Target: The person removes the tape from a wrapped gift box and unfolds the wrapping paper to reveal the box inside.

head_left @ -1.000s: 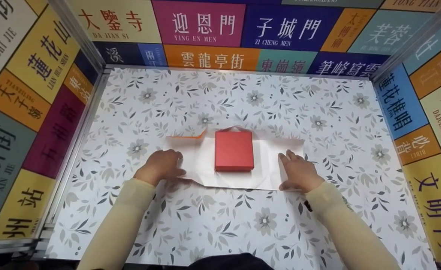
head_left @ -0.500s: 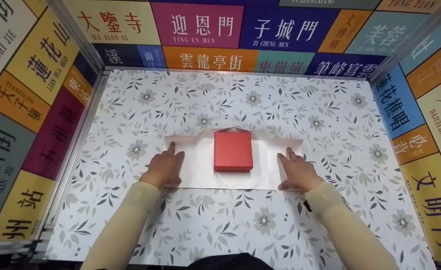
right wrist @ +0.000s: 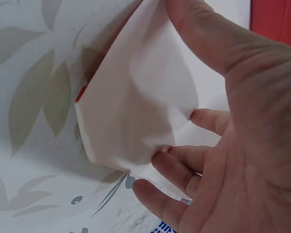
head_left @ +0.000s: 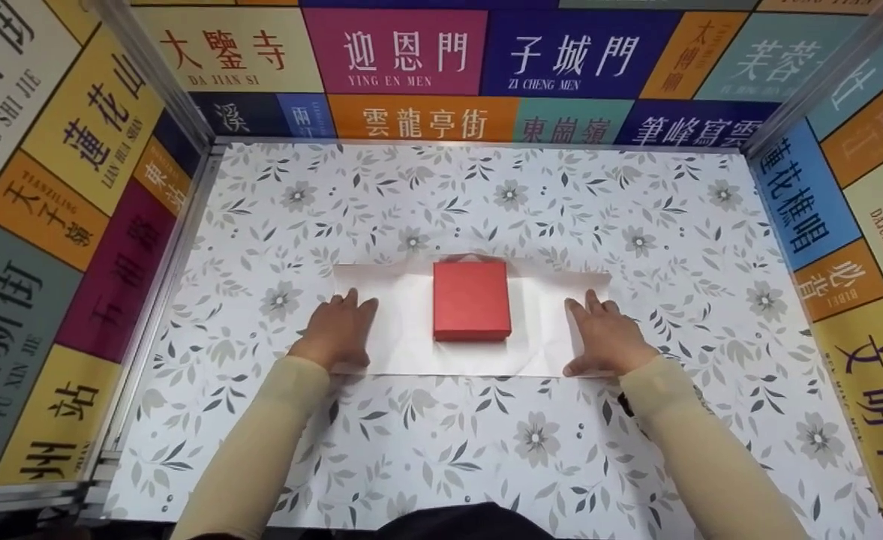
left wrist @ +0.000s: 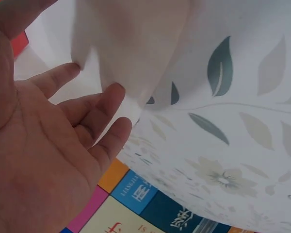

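A red square-cornered box (head_left: 471, 298) sits on a sheet of paper (head_left: 403, 330), pale side up, spread out wide to both sides of it. On the paper's left end rests my left hand (head_left: 338, 330), fingers spread and pointing away from me. My right hand (head_left: 605, 336) lies on the right end in much the same way. In the left wrist view the fingertips touch the pale sheet (left wrist: 131, 43). The right wrist view has fingertips pressing into the paper (right wrist: 121, 102), which bulges and lifts at its outer edge; a bit of orange-red shows there.
Beneath everything is a table (head_left: 411, 442) covered in white leaf-and-flower print. Colourful panels with Chinese lettering wall it in at the back (head_left: 411, 52), left (head_left: 88, 142) and right (head_left: 809, 202). Metal rails run along the table's edges.
The paper's left end, earlier curled with orange showing at its far edge, now lies flatter. My left fingers have straightened out over it. The right hand stays nearly in place; the box has not moved.
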`<act>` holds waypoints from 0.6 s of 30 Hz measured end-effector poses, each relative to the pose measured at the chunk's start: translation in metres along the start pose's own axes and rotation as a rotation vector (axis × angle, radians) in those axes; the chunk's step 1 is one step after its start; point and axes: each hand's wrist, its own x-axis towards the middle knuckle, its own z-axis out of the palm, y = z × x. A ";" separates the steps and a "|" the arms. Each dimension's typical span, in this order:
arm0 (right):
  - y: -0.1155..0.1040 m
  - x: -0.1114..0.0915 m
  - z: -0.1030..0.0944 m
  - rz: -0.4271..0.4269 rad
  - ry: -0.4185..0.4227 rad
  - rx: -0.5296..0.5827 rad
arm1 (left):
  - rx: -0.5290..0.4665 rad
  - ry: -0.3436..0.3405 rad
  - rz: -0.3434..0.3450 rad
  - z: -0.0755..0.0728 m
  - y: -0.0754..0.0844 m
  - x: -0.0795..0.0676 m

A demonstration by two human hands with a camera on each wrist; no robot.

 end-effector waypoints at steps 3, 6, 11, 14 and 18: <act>0.000 -0.001 0.000 -0.007 0.021 -0.009 | -0.010 0.013 -0.007 0.001 -0.005 -0.003; -0.001 -0.003 0.001 -0.007 0.030 0.012 | -0.034 0.017 -0.005 0.001 -0.011 -0.007; -0.001 -0.014 -0.004 -0.018 0.016 0.108 | -0.207 0.099 -0.005 -0.006 -0.020 -0.018; 0.004 -0.024 -0.013 -0.039 0.076 0.183 | -0.360 0.224 -0.015 -0.017 -0.023 -0.028; 0.018 -0.043 -0.030 -0.076 0.284 0.277 | -0.510 0.389 -0.049 -0.034 -0.028 -0.042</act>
